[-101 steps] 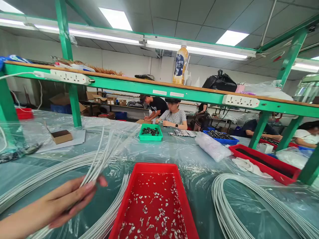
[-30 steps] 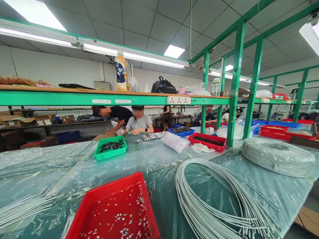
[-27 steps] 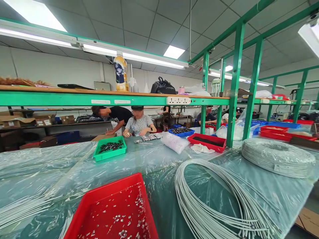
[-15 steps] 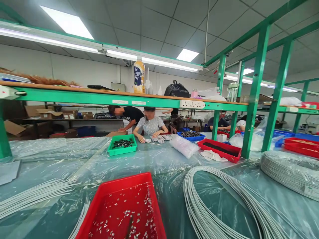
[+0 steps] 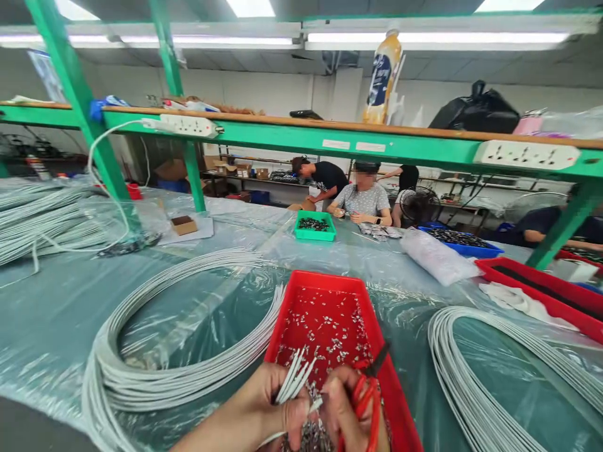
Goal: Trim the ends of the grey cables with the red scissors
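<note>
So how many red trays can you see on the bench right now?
2. One red tray sits straight ahead, under the left hand and right hand. A second red tray lies at the far right. More may be hidden behind the green posts.

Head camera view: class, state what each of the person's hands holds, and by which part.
The left hand pinches a bunch of grey wires just below their cut ends. The right hand grips red-handled pliers by the handles.

Right hand (image 5: 351, 408) cut by bottom edge; red-handled tool (image 5: 370, 392) mostly hidden
</note>
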### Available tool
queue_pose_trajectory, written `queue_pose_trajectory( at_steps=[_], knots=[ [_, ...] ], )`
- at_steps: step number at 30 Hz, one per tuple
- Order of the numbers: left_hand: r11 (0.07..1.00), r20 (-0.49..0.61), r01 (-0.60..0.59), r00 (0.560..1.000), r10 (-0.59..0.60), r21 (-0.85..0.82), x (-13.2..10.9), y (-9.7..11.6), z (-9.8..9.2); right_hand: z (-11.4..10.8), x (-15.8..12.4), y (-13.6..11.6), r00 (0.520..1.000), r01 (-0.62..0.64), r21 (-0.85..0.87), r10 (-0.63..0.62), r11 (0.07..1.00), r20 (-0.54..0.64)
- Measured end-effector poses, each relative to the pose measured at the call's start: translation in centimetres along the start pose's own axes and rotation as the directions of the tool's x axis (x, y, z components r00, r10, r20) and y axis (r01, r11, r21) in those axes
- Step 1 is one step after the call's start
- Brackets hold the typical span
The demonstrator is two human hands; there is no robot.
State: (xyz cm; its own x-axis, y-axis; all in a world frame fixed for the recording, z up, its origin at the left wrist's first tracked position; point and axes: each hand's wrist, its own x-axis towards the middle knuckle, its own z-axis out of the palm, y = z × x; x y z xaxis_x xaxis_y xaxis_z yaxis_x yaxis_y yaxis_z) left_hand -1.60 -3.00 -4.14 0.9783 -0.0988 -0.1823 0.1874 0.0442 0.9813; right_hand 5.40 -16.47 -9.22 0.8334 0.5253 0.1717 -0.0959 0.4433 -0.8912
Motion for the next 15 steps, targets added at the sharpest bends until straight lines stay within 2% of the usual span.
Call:
queue_pose_trajectory(
  at_steps=[3, 4, 5, 6, 7, 8, 10, 12, 14, 15],
  knots=[
    [1.0, 0.034, 0.013, 0.999, -0.013, -0.021, -0.8, -0.3, 0.1, -1.2, 0.3, -2.0, 0.995, 0.09, -0.059, -0.092, 0.994, -0.036],
    [1.0, 0.032, -0.006, 0.999, 0.006, -0.006, -1.0, -0.4, 0.2, -1.8, 0.4, -2.7, 0.995, 0.084, -0.166, -0.092, 0.983, -0.041],
    [0.999, 0.034, -0.033, 0.999, 0.032, 0.03, -1.2, -0.6, 0.3, -2.4, 0.6, -3.3, 0.997, 0.072, -0.443, -0.067, 0.894, 0.027],
    [0.995, 0.032, -0.063, 0.998, 0.061, 0.076, -1.4, -0.8, 0.4, -3.0, 0.8, -3.7, 0.997, 0.07, -0.654, -0.025, 0.754, 0.077],
    [0.989, 0.026, -0.089, 0.996, 0.087, 0.119, -1.5, -1.1, 0.4, -3.7, 1.0, -4.1, 0.995, 0.067, -0.811, 0.016, 0.582, 0.094],
    [0.984, 0.021, -0.1, 0.995, 0.098, 0.149, -1.5, -1.3, 0.3, -4.4, 1.2, -4.3, 0.996, 0.061, -0.896, 0.038, 0.44, 0.086],
    [0.985, 0.038, -0.084, 0.996, 0.079, 0.154, -1.5, -1.9, 0.1, -5.7, 1.6, -4.3, 0.999, 0.023, -0.963, 0.033, 0.269, 0.033],
    [0.994, 0.075, -0.068, 0.995, 0.062, 0.08, -1.2, -2.3, -0.2, -6.7, 2.0, -4.2, 1.0, -0.006, -0.982, 0.02, 0.19, -0.003],
    [0.998, 0.104, -0.062, 0.993, 0.063, -0.013, -0.9, -2.6, -0.4, -7.3, 2.2, -4.0, 0.999, 0.008, -0.986, 0.036, 0.166, 0.014],
    [0.996, 0.089, -0.062, 0.994, 0.067, -0.059, -0.7, -2.8, -0.3, -7.4, 2.2, -3.8, 0.998, 0.028, -0.979, 0.055, 0.203, 0.039]
  ],
)
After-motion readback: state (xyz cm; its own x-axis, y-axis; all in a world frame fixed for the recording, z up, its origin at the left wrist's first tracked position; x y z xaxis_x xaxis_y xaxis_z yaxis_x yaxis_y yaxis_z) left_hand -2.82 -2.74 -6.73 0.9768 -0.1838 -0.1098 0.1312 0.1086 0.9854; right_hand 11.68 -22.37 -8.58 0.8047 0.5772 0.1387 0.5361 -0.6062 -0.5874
